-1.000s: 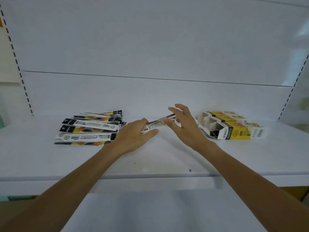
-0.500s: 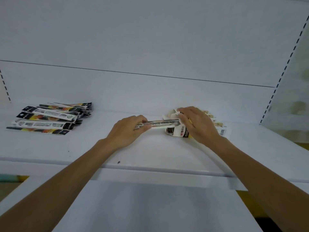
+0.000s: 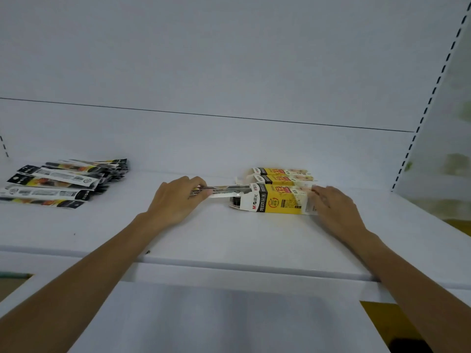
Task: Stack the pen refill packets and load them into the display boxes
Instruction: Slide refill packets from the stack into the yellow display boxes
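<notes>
My left hand (image 3: 175,200) pinches the near end of a slim stack of refill packets (image 3: 224,191); its far end sits inside the open mouth of the nearest yellow, white and black display box (image 3: 274,201), which lies on its side on the white shelf. My right hand (image 3: 334,205) holds that box at its right end, fingers curled on its edge. Two more display boxes (image 3: 281,175) lie just behind it. A loose pile of refill packets (image 3: 58,183) is spread at the far left of the shelf.
The white shelf (image 3: 229,238) has a front lip running across the view, with a lower white shelf below it. A white back panel rises behind. A slotted upright (image 3: 418,128) stands at the right.
My right hand has slid from the box's mouth to its right end. My left hand has pushed the packet stack rightward into the box's mouth. The view has shifted slightly.
</notes>
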A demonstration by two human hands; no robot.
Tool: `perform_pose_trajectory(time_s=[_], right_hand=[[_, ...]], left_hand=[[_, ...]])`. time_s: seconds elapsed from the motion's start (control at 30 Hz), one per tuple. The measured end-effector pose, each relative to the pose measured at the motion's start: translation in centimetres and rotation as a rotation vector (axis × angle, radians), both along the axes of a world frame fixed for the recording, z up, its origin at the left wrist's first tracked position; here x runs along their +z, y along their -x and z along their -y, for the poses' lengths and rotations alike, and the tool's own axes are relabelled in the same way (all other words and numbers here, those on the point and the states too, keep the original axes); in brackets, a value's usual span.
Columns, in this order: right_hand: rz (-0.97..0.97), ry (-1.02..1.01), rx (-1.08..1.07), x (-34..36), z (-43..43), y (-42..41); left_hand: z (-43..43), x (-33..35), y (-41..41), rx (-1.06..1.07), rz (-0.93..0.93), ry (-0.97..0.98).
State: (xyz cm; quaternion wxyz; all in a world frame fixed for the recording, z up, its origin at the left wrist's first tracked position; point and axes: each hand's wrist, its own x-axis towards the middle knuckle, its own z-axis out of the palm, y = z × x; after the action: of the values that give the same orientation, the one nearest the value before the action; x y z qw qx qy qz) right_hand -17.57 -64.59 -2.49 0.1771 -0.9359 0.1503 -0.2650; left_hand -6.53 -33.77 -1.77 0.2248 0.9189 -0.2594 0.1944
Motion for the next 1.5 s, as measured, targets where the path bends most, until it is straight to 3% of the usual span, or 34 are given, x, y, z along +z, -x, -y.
perform_pose_trajectory(time_s=[0.27, 0.47, 0.87, 1.07, 1.2, 1.27, 1.33, 1.4, 1.5], right_hand=[[-0.023, 0.052, 0.020, -0.7, 0.5, -0.5], [-0.032, 0.052, 0.012, -0.7, 0.5, -0.5], [-0.037, 0.048, 0.005, -0.3, -0.1, -0.1], [-0.042, 0.073, 0.011, -0.3, -0.1, -0.2], [-0.045, 0.076, 0.008, -0.4, 0.2, -0.3], [-0.048, 0.073, 0.005, -0.6, 0.3, -0.4], [-0.051, 0.070, 0.008, -0.6, 0.4, -0.5], [-0.054, 0.073, 0.009, -0.6, 0.5, -0.6], [-0.043, 0.068, 0.013, -0.6, 0.4, -0.6]], left_hand=[[1.1, 0.1, -0.2, -0.028, 0.036, -0.133], [-0.1, -0.4, -1.0, -0.027, -0.093, -0.039], [0.0, -0.6, -1.4, -0.101, -0.088, 0.081], [3.7, 0.2, -0.5, -0.207, -0.167, 0.013], [5.3, 0.4, -0.5, -0.244, -0.119, -0.119], [5.2, 0.4, -0.6, -0.194, -0.014, -0.166], [4.7, 0.8, -0.6, -0.005, 0.033, -0.160], [3.8, 1.3, -0.2, 0.150, -0.064, -0.052], [2.4, 1.2, 0.1, 0.155, -0.290, 0.080]])
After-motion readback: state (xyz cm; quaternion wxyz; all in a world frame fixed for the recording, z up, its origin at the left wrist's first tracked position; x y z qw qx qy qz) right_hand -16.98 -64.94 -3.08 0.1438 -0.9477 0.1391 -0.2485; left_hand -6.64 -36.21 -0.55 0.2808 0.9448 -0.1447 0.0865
